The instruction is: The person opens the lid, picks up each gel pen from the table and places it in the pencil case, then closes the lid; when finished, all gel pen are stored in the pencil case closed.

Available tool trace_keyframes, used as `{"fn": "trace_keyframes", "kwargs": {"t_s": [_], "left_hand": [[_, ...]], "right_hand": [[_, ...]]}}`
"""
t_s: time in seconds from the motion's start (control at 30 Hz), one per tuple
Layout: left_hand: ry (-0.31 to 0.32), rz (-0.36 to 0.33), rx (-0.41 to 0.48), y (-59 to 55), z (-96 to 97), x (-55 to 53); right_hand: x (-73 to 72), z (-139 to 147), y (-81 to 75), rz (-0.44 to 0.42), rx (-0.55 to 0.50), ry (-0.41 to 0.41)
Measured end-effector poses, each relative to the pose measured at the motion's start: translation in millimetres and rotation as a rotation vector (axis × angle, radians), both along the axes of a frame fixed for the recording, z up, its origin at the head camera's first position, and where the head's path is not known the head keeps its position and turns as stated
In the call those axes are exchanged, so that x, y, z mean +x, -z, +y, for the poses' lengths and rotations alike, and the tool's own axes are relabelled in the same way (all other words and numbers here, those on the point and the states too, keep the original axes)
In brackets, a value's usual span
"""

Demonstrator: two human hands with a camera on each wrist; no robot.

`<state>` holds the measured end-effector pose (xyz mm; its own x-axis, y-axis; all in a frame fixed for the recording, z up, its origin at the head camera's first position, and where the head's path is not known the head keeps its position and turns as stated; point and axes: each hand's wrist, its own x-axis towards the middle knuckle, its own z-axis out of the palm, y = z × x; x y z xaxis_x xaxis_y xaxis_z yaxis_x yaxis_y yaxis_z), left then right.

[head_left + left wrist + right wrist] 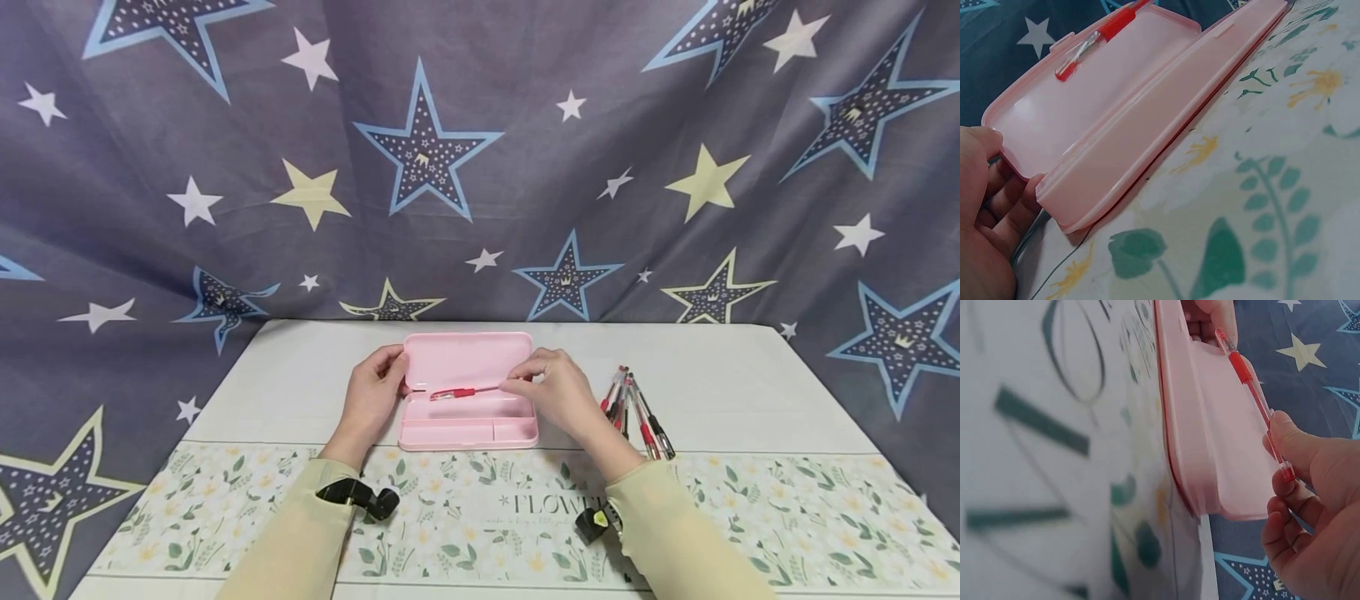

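Observation:
A pink pencil case (447,434) lies with its lid (468,354) raised at the back; its tray has a long compartment and smaller ones in front. My left hand (371,392) holds the lid's left edge between thumb and fingers, near the hinge, as the left wrist view (988,206) also shows. Over the case, my right hand (553,387) pinches a red gel pen (453,393) by one end. In the right wrist view the pen (1241,367) slants past the lid, its red grip pointing away from the right hand (1316,500).
Several red and black pens (643,417) lie in a loose bunch right of the case. Under everything is a white table with a floral-printed cloth band (450,517) along the front. A grey star-patterned curtain (480,183) hangs behind.

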<state>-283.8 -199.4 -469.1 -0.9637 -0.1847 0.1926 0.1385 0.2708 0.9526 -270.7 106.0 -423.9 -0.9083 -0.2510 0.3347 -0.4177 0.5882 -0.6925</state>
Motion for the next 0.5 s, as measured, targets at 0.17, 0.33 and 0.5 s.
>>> {"fn": "trace_keyframes", "kwargs": {"t_s": [0.17, 0.33, 0.5], "left_hand": [[-0.004, -0.007, -0.012, 0.3, 0.1, 0.9], [0.0, -0.006, -0.015, -0.2, 0.5, 0.9], [0.0, -0.003, -0.017, -0.2, -0.4, 0.5]], "right_hand": [[2.8, -10.2, 2.1, -0.046, 0.013, -0.012], [4.9, -16.8, 3.8, -0.119, 0.029, -0.006], [4.6, -20.4, 5.8, -0.149, 0.03, -0.002]]}}
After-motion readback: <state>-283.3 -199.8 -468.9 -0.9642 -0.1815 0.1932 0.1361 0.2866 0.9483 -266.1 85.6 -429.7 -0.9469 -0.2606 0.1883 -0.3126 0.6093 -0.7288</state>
